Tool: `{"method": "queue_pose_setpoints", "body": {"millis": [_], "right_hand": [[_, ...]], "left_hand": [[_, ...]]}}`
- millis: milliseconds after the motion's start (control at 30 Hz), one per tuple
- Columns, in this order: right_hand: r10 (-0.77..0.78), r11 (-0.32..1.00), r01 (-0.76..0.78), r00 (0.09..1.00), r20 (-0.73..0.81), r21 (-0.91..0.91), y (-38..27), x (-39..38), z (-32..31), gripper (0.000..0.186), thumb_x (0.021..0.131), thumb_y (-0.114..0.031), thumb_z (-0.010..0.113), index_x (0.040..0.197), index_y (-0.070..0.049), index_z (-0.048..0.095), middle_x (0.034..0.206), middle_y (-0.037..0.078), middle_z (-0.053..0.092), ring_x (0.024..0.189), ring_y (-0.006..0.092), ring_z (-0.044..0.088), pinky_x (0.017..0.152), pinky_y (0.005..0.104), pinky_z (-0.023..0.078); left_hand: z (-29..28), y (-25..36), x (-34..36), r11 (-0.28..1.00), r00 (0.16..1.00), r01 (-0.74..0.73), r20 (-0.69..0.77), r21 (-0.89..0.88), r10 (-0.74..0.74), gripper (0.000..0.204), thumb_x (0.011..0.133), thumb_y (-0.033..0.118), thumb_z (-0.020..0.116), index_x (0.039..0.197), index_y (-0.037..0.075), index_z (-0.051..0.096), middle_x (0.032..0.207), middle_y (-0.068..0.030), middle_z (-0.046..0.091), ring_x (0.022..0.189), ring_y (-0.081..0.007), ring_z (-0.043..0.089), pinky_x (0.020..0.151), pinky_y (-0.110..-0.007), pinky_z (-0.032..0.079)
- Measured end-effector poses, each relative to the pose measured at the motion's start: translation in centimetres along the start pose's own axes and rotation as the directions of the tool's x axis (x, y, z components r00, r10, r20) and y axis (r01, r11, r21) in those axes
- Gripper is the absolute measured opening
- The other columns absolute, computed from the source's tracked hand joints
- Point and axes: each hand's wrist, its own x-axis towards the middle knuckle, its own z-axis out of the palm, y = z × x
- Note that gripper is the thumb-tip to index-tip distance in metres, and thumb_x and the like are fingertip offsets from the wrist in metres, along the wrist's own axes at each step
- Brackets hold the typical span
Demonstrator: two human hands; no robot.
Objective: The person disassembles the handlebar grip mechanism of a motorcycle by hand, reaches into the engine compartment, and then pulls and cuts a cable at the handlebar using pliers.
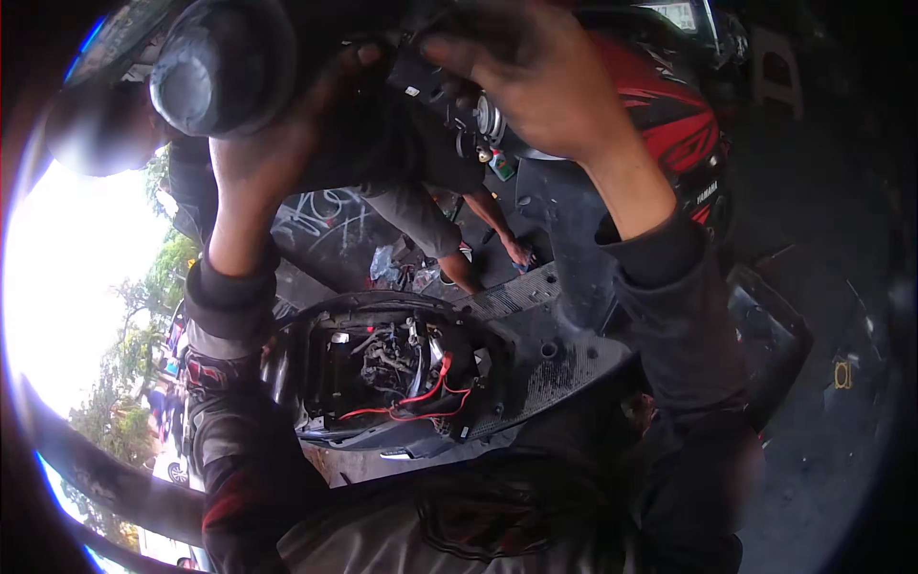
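Note:
High in the head view, my left hand (263, 158) is raised, partly hidden by a large black rounded object (196, 81), with its fingers closed around something dark I cannot make out. My right hand (555, 100) is raised opposite, fingers bent at a small black part (430, 81) with a metal piece below it; whether it grips that part is unclear in the shadow. Below both hands lies an opened scooter underseat bay (382, 373) with red cables (440, 392), beside the dark footboard (535, 325).
Red-and-black scooter bodywork (650, 115) stands upper right. Another person (411, 220) in grey shorts is beyond, a hand (521, 253) low by the footboard. Plastic bags (387, 268) lie on the ground. A loose black panel (770, 335) and small yellow piece (841, 375) sit at right.

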Motion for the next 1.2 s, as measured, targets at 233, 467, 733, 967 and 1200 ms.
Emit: {"method": "queue_pose_setpoints", "body": {"millis": [233,467,733,967,1200], "right_hand": [[-0.258,0.924,0.255,0.966,0.030,-0.285,3.2,0.5,-0.9,0.028,0.100,-0.017,0.069,0.115,0.007,0.066,0.100,0.014,0.074,0.086,0.0173,0.067,0.076,0.0303,0.053],[-0.141,0.934,0.097,0.985,-0.104,-0.344,1.0,-0.7,0.0,0.024,0.092,-0.018,0.078,0.105,0.003,0.074,0.083,0.009,0.075,0.071,0.0154,0.069,0.063,0.0269,0.052],[-0.264,0.650,0.041,0.948,-0.175,-0.759,-0.8,-1.3,1.0,0.034,0.088,-0.027,0.078,0.108,0.000,0.076,0.097,0.022,0.076,0.090,0.0339,0.075,0.082,0.0396,0.056],[-0.021,0.882,-0.093,0.972,-0.236,-0.462,-4.8,-3.7,3.2,0.040,0.101,-0.029,0.061,0.125,0.002,0.065,0.115,0.022,0.073,0.100,0.0395,0.073,0.089,0.0475,0.059],[0.562,0.726,-0.601,0.798,-0.215,-0.335,-16.1,-0.5,10.4,0.055,0.104,-0.039,0.056,0.130,0.010,0.055,0.107,0.025,0.072,0.083,0.0273,0.075,0.066,0.0346,0.061]], "left_hand": [[0.7,0.0,0.3,0.977,0.992,-0.111,-0.038,0.181,0.120,0.049,0.084,0.012,0.080,0.129,0.003,0.062,0.123,-0.0125,0.068,0.117,-0.0310,0.064,0.107,-0.044,0.045],[1.2,-1.8,0.8,0.986,0.963,-0.140,-0.245,-0.088,0.115,0.055,0.081,0.014,0.083,0.130,0.002,0.061,0.124,-0.0126,0.068,0.120,-0.0316,0.062,0.110,-0.047,0.044],[1.3,-0.1,1.8,0.796,0.891,-0.087,-0.404,-0.599,-0.206,0.080,0.073,0.019,0.089,0.140,0.001,0.049,0.131,-0.0195,0.060,0.125,-0.0448,0.051,0.103,-0.054,0.044],[3.3,0.3,1.8,0.766,0.820,-0.003,-0.440,-0.643,-0.366,0.077,0.071,0.027,0.087,0.139,0.010,0.057,0.128,-0.0171,0.062,0.117,-0.0428,0.052,0.097,-0.053,0.043],[4.7,-0.2,2.1,0.866,0.752,-0.086,-0.603,-0.493,-0.268,0.082,0.067,0.030,0.089,0.138,0.006,0.056,0.122,-0.0147,0.066,0.123,-0.0390,0.052,0.099,-0.056,0.038]]}}
